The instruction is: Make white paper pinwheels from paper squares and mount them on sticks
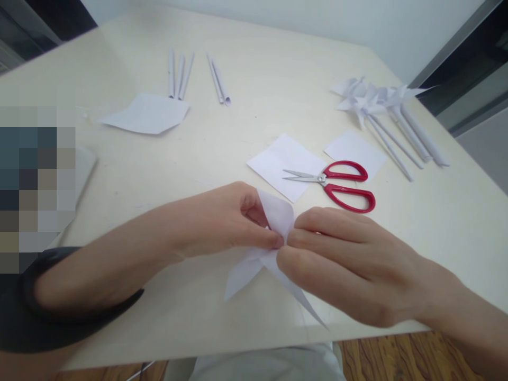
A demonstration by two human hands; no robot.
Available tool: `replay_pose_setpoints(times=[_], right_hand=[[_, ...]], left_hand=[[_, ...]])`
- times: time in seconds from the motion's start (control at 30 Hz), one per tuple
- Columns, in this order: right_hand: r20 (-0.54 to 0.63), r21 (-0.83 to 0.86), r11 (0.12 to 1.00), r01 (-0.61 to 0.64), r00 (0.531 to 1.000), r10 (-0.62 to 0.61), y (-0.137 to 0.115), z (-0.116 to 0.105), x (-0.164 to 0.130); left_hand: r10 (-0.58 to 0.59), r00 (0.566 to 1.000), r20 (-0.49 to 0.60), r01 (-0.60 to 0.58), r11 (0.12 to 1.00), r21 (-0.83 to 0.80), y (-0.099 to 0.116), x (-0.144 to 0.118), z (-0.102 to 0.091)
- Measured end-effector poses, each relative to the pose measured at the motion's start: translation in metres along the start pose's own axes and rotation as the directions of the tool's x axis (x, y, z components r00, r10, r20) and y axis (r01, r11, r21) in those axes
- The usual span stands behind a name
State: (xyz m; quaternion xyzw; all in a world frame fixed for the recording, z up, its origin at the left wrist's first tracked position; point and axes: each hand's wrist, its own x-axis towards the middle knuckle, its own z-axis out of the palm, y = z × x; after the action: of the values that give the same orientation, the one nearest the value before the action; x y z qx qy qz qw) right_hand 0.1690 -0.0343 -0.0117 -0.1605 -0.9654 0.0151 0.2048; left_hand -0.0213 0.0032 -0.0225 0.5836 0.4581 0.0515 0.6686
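Both hands are in close at the near edge of the pale beige counter (246,106). The left hand (222,222) has its grip pinched together on a folded white paper piece with pointed flaps (273,233), thumb and fingertips pressing at its middle. The right hand (341,259) meets it from 3 o'clock, fingers clamped on the same fold, so the paper sits squeezed between the two hands with one flap standing up and two points trailing down toward 6 o'clock, over the counter's near edge.

No containers anywhere on the counter; everything lies loose. At 1 o'clock from the hands, red-handled metal scissors (337,182) lie with blades closed, tips resting on a flat white paper square (286,161); a second white paper square (355,151) sits just beyond the handles. Further out at 2 o'clock, a cluster of finished white paper pinwheels on rolled paper sticks (384,111). At 12 o'clock, loose rolled white paper sticks (186,74) lie in two groups, and at 11 o'clock a cut white paper sheet (146,114).

Brown wood-grain floor (397,360) shows below the counter, a white wall (301,16) behind.
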Motion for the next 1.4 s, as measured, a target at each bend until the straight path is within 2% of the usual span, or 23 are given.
replay_pose_setpoints(times=[0.17, 0.27, 0.37, 0.47, 0.6, 0.73, 0.93, 1.07, 1.17, 1.3, 1.33, 1.4], right_hand=[[0.033, -0.074, 0.997, 0.028, 0.999, -0.026, 0.0, 0.006, 0.0], [0.007, -0.046, 0.996, -0.074, 0.997, 0.074, 0.001, 0.005, -0.001], [-0.026, 0.031, 0.984, -0.173, 0.984, 0.174, 0.003, -0.001, -0.003], [-0.015, 0.043, 0.974, -0.222, 0.975, 0.223, 0.007, -0.004, -0.007], [-0.024, 0.012, 0.967, -0.256, 0.966, 0.256, 0.013, -0.002, -0.011], [-0.039, -0.054, 0.956, -0.289, 0.957, 0.287, 0.017, 0.001, -0.013], [-0.205, -0.113, 0.899, -0.424, 0.895, 0.396, 0.025, 0.007, -0.016], [-0.187, -0.118, 0.857, -0.502, 0.859, 0.477, 0.029, 0.011, -0.019], [-0.164, -0.002, 0.806, -0.592, 0.795, 0.584, 0.029, 0.011, -0.02], [-0.139, 0.304, 0.65, -0.697, 0.642, 0.754, 0.03, 0.005, -0.02], [-0.116, 0.379, 0.596, -0.708, 0.603, 0.79, 0.031, 0.004, -0.02], [-0.062, 0.506, 0.488, -0.711, 0.534, 0.843, 0.035, 0.002, -0.02]], left_hand=[[0.012, 0.999, 0.047, -0.012, 1.0, 0.002, -0.003, 0.001, -0.002], [0.013, 0.999, 0.043, -0.013, 1.0, -0.007, -0.001, 0.001, -0.001], [0.032, 0.999, -0.018, -0.033, 0.998, -0.058, 0.0, 0.002, 0.001], [0.064, 0.997, -0.037, -0.068, 0.988, -0.135, -0.001, 0.003, 0.002], [0.104, 0.995, 0.006, -0.102, 0.98, -0.168, 0.0, 0.004, 0.001], [0.142, 0.986, -0.083, -0.149, 0.986, -0.08, 0.003, 0.002, -0.002], [0.261, 0.949, -0.179, -0.279, 0.956, -0.087, 0.004, 0.0, -0.003], [0.241, 0.943, -0.227, -0.251, 0.968, -0.015, 0.004, 0.003, -0.003], [0.249, 0.932, -0.265, -0.257, 0.966, 0.002, 0.007, 0.003, -0.003], [0.369, 0.883, -0.291, -0.344, 0.929, 0.135, 0.008, -0.001, -0.004], [0.394, 0.864, -0.313, -0.343, 0.917, 0.206, 0.008, -0.002, -0.007], [0.446, 0.782, -0.435, -0.265, 0.87, 0.416, 0.006, -0.002, -0.015]])
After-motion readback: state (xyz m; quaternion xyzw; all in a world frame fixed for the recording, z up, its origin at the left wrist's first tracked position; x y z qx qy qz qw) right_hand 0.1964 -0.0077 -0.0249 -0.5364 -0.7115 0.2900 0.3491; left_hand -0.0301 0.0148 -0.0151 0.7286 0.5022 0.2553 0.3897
